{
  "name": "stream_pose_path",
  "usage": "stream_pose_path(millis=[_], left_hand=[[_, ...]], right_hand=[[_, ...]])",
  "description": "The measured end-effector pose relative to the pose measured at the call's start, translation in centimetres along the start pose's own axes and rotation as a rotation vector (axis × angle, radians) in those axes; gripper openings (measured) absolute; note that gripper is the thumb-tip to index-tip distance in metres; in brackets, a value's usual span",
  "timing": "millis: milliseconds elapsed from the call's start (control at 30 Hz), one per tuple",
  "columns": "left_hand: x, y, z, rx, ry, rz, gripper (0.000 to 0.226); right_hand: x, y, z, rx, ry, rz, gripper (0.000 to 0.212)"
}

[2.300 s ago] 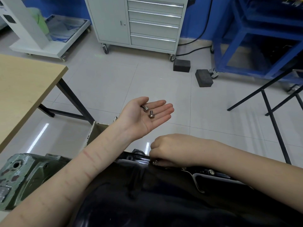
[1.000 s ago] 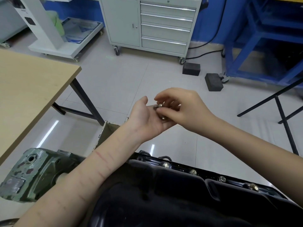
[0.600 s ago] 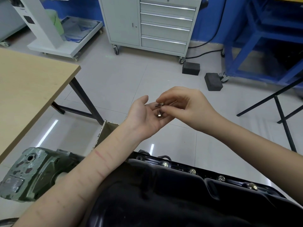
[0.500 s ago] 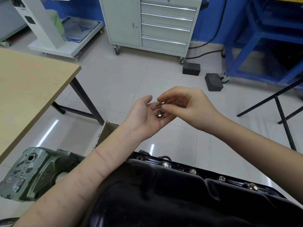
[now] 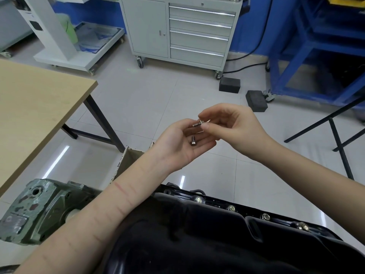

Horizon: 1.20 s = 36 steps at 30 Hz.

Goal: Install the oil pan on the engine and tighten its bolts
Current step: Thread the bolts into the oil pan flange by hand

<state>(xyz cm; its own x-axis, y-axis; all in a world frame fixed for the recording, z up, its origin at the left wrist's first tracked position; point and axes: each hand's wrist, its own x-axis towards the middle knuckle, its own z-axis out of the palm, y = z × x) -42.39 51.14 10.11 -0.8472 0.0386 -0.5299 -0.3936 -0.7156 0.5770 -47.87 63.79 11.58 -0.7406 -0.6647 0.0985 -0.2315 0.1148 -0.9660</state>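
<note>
The black oil pan (image 5: 197,238) fills the bottom of the view, lying on the green engine block (image 5: 33,210). Several bolts stand along its far flange (image 5: 231,208). My left hand (image 5: 183,143) is held palm up above the pan, fingers relaxed, with one loose bolt (image 5: 193,140) lying on the palm. My right hand (image 5: 231,127) hovers just over the left fingers and pinches a second bolt (image 5: 199,123) between thumb and forefinger, its thread pointing left.
A wooden table (image 5: 35,107) stands at the left. A grey drawer cabinet on wheels (image 5: 177,30) is at the back, a blue frame (image 5: 316,52) at the right, two dark blocks (image 5: 254,99) on the tiled floor, and black stand legs (image 5: 335,135) at the right.
My right hand left the pan's flange, came up to the left palm and picked one of the two bolts off it. It has now lifted that bolt slightly clear.
</note>
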Motion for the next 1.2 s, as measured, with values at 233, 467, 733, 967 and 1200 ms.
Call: stream_pose_path(millis=[233,467,733,967,1200], left_hand=[[-0.3,0.1,0.1,-0.011,0.019,-0.039,0.026],[-0.3,0.3,-0.2,-0.101,0.006,-0.042,0.036],[-0.1,0.2,-0.3,-0.075,-0.008,-0.039,0.055],[-0.2,0.1,-0.1,-0.068,0.000,-0.032,0.030],[-0.4,1.1,-0.5,-0.225,0.094,0.077,0.022]], right_hand=[[-0.2,0.2,-0.5,-0.003,0.027,0.005,0.018],[0.1,0.3,-0.5,0.001,0.035,0.024,0.018],[0.2,0.5,-0.6,-0.012,0.028,0.032,0.020],[0.1,0.4,0.0,-0.272,-0.014,-0.046,0.026],[0.2,-0.3,0.8,-0.244,0.006,-0.124,0.034]])
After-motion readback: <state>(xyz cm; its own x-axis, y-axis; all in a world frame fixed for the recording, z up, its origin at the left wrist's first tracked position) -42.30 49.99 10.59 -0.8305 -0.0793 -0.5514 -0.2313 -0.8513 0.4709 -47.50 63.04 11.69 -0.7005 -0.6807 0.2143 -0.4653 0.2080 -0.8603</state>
